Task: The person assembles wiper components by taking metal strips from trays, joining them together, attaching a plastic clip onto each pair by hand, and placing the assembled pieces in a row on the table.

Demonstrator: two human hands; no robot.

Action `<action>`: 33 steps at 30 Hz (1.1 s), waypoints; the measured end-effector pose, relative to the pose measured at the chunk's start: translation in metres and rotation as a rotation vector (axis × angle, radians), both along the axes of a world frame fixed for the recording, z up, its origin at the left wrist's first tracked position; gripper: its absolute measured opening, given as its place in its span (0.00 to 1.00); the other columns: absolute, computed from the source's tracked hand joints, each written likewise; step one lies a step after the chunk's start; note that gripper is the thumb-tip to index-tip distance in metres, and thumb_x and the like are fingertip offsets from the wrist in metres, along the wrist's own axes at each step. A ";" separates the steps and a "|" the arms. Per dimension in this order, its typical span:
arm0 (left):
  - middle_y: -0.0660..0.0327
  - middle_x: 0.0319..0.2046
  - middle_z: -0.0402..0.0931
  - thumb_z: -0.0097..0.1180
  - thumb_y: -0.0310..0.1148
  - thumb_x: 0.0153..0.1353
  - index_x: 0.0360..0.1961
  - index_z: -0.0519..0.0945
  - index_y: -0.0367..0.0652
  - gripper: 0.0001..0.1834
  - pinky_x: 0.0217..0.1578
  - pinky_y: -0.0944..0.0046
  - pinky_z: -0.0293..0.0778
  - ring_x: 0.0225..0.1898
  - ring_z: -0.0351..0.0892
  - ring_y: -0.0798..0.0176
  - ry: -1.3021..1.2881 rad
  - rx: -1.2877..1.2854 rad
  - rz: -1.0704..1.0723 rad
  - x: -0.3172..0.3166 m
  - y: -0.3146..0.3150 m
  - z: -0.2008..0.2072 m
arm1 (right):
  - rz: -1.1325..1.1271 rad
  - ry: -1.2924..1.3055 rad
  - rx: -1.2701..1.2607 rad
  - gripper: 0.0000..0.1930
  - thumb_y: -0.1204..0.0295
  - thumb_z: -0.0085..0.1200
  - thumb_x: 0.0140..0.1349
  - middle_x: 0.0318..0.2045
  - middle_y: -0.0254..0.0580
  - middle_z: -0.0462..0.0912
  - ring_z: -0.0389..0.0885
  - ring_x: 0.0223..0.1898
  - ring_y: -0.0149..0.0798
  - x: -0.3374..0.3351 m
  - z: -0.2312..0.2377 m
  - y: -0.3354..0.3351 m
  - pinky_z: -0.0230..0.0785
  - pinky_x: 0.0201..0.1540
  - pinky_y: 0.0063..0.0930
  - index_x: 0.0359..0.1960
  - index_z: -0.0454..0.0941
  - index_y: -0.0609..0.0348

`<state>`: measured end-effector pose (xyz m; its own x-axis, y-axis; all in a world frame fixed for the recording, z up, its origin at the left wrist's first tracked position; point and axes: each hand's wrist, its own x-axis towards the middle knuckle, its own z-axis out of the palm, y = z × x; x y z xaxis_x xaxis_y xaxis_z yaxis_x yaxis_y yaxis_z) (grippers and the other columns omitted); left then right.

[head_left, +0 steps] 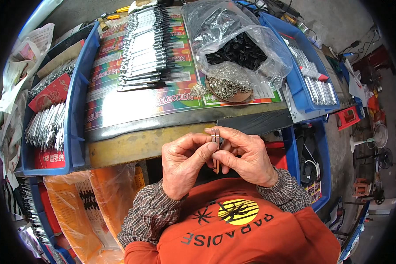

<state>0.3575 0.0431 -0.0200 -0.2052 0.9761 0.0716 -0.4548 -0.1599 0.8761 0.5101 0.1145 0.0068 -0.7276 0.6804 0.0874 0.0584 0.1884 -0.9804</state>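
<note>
Close to my body, just in front of the table's near edge, I hold a slim, shiny metal piece (215,137) upright. Two narrow prongs with a slot between them show at its upper end. My left hand (180,165) pinches it from the left between thumb and fingers. From the other side my right hand (249,158) is closed on it too, its thumb and index finger pressed near the middle and top. The fingers cover much of the piece, so its full shape is hidden.
On the table lie a long row of slim metal pieces (145,48), a pile of small metal pins (226,87) and a plastic bag (268,61) of black parts (237,50). Blue trays (77,105) of metal pieces flank them. Below left stands an orange plastic-covered crate (68,202).
</note>
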 end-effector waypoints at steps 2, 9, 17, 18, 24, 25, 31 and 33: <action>0.59 0.29 0.80 0.56 0.24 0.62 0.38 0.80 0.31 0.07 0.27 0.73 0.74 0.27 0.77 0.72 -0.003 0.002 -0.003 0.000 0.001 -0.001 | 0.002 -0.006 0.002 0.23 0.81 0.53 0.62 0.22 0.35 0.80 0.75 0.20 0.21 0.000 0.000 0.001 0.69 0.22 0.15 0.60 0.68 0.63; 0.59 0.28 0.80 0.56 0.23 0.62 0.38 0.80 0.30 0.06 0.26 0.73 0.74 0.26 0.77 0.72 -0.007 -0.005 -0.003 0.000 0.001 -0.001 | 0.011 -0.024 0.009 0.23 0.80 0.53 0.62 0.22 0.35 0.79 0.75 0.19 0.21 -0.001 0.000 0.002 0.69 0.22 0.16 0.61 0.68 0.63; 0.59 0.26 0.80 0.57 0.24 0.61 0.36 0.80 0.31 0.06 0.24 0.71 0.74 0.24 0.77 0.70 -0.034 -0.038 0.020 -0.001 0.002 0.001 | 0.029 -0.042 0.002 0.22 0.79 0.53 0.63 0.23 0.34 0.79 0.74 0.19 0.21 -0.003 0.001 0.004 0.68 0.22 0.15 0.60 0.69 0.63; 0.60 0.25 0.79 0.56 0.23 0.62 0.35 0.79 0.30 0.05 0.24 0.72 0.73 0.23 0.76 0.71 -0.045 -0.035 0.007 -0.001 0.001 0.004 | 0.045 -0.047 -0.013 0.22 0.78 0.53 0.63 0.23 0.33 0.79 0.74 0.20 0.21 -0.003 0.003 0.005 0.68 0.23 0.15 0.60 0.69 0.63; 0.61 0.24 0.78 0.57 0.22 0.61 0.34 0.79 0.31 0.04 0.22 0.73 0.72 0.22 0.75 0.73 0.031 -0.092 -0.239 -0.019 -0.003 0.011 | 0.132 0.035 -0.122 0.14 0.77 0.56 0.62 0.29 0.35 0.80 0.75 0.24 0.23 0.004 0.018 0.023 0.69 0.26 0.15 0.49 0.76 0.66; 0.61 0.26 0.78 0.59 0.23 0.59 0.34 0.79 0.31 0.04 0.22 0.73 0.73 0.23 0.76 0.72 0.027 -0.119 -0.323 -0.022 -0.004 0.012 | 0.187 0.035 -0.144 0.11 0.77 0.56 0.62 0.31 0.37 0.80 0.76 0.24 0.23 0.004 0.019 0.024 0.69 0.26 0.15 0.46 0.77 0.67; 0.64 0.26 0.78 0.60 0.23 0.59 0.35 0.80 0.32 0.05 0.26 0.75 0.70 0.26 0.73 0.75 0.040 -0.113 -0.407 -0.026 -0.002 0.015 | 0.255 0.155 -0.261 0.07 0.79 0.57 0.61 0.34 0.40 0.79 0.78 0.25 0.27 0.006 0.012 0.027 0.72 0.26 0.18 0.39 0.77 0.69; 0.65 0.27 0.78 0.61 0.23 0.59 0.36 0.80 0.32 0.05 0.28 0.73 0.71 0.27 0.74 0.75 0.376 -0.051 -0.160 -0.019 0.001 0.016 | 0.164 0.231 -0.214 0.07 0.79 0.57 0.61 0.33 0.40 0.79 0.78 0.25 0.28 0.005 0.010 0.028 0.72 0.27 0.18 0.40 0.77 0.68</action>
<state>0.3389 0.0436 -0.0037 -0.0196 0.9978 0.0636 -0.1165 -0.0655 0.9910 0.5155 0.1420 0.0168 -0.8061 0.5772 0.1304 -0.1837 -0.0346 -0.9824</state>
